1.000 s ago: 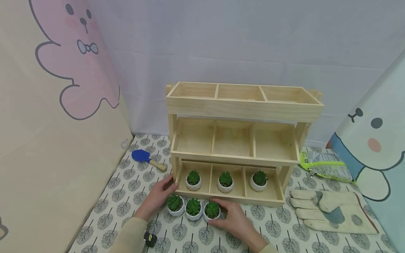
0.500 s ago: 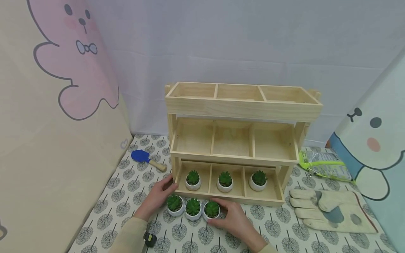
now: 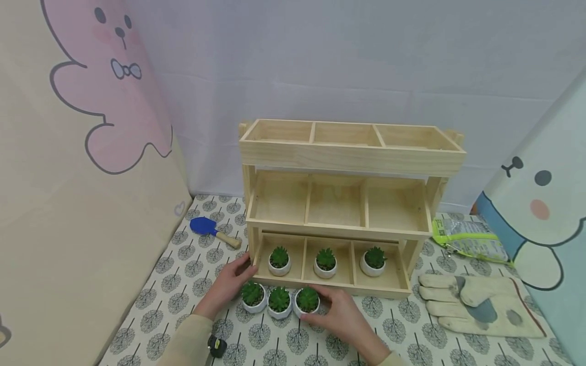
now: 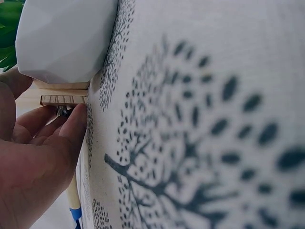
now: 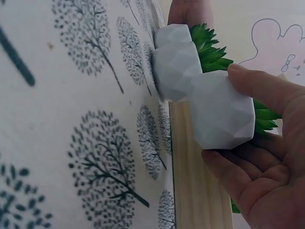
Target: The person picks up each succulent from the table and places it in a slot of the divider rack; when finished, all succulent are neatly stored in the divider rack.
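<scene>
My right hand (image 3: 344, 319) pinches the white pot of a small succulent (image 3: 307, 300) between thumb and fingers. In the right wrist view that faceted pot (image 5: 221, 112) stands out from the patterned cloth, raised off it. Two more potted succulents, a middle one (image 3: 279, 300) and a left one (image 3: 253, 295), stand side by side along the front of a wooden plant stand (image 3: 348, 160). My left hand (image 3: 230, 284) holds the stand's lower left corner, thumb in front and fingers at the side. In the left wrist view its fingertips touch the board end (image 4: 62, 100).
Three potted succulents sit in the bottom tier (image 3: 396, 284), one per compartment. A blue trowel (image 3: 203, 226) lies left of the stand. On the right are work gloves (image 3: 485, 307) and a green-edged plastic bag (image 3: 473, 239). A small black object (image 3: 217, 346) is by the left sleeve.
The right hand has lifted its potted succulent slightly, and a small gap shows between it and the middle pot. The left hand stays at the stand's corner.
</scene>
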The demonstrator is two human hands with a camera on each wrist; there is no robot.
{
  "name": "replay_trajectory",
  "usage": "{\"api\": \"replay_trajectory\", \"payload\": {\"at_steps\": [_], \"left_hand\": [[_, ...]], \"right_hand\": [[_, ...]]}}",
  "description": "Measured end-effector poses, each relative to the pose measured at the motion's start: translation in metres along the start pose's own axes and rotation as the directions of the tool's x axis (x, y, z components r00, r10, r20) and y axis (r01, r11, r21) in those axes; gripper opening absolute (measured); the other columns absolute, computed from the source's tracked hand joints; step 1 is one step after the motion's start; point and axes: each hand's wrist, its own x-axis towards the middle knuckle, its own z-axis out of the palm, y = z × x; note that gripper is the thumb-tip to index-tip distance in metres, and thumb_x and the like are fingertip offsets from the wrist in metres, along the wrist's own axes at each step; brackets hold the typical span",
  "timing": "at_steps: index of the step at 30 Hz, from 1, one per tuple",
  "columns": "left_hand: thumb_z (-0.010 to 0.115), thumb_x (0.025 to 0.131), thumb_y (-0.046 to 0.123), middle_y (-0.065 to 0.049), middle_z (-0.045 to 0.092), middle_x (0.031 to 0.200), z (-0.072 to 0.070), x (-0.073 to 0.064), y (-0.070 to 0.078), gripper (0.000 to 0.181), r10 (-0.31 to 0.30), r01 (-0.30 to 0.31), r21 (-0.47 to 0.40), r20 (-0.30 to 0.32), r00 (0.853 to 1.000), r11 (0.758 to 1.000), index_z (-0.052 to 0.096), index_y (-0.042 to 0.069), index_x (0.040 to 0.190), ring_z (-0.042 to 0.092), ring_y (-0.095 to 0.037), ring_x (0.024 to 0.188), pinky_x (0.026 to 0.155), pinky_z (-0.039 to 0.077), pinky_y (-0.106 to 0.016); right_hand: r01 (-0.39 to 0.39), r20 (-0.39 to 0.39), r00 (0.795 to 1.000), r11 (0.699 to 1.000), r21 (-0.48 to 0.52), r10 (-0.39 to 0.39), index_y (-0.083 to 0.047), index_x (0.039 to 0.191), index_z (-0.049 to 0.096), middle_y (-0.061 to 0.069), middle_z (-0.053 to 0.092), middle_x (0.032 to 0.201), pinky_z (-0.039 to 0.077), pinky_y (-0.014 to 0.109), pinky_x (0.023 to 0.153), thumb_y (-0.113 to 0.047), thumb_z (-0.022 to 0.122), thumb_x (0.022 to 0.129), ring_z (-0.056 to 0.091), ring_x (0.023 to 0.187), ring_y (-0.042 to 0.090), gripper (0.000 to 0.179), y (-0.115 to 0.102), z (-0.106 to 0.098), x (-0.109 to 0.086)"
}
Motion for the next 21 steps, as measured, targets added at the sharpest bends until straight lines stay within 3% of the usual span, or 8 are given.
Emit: {"api": "replay_trajectory", "payload": {"at_steps": [6,16,21], "left_hand": [[0.067,0.104,0.03,-0.017,0.044,0.159,0.0,0.001,0.0,0.068,-0.013,0.013,-0.001,0.005,1.0,1.0,0.038,0.008,0.161,0.049,-0.036,0.142,0.118,0.038,-0.045],[0.067,0.105,0.03,-0.015,0.044,0.16,0.0,0.001,0.0,0.067,-0.021,0.022,-0.006,0.013,1.0,1.0,0.038,0.01,0.162,0.048,-0.034,0.143,0.118,0.037,-0.044],[0.067,0.104,0.032,-0.015,0.044,0.16,0.0,0.0,0.0,0.068,-0.012,0.012,-0.019,0.019,1.0,1.0,0.038,0.01,0.162,0.048,-0.034,0.142,0.118,0.038,-0.045]], "right_hand": [[0.035,0.003,0.999,0.999,-0.011,-0.035,-0.005,0.136,0.069,0.007,0.073,0.127,0.052,0.05,0.106,-0.042,0.093,0.077,0.068,0.119,0.029,0.074,-0.007,-0.007,0.001],[0.076,0.039,0.996,0.995,0.059,-0.078,0.003,0.137,0.065,0.014,0.071,0.127,0.059,0.032,0.095,-0.034,0.092,0.08,0.071,0.113,0.029,0.073,-0.023,-0.023,0.009],[0.092,0.038,0.995,0.993,0.068,-0.095,0.002,0.136,0.066,0.011,0.072,0.125,0.06,0.031,0.094,-0.031,0.093,0.08,0.072,0.111,0.026,0.071,-0.034,-0.03,0.015]]}}
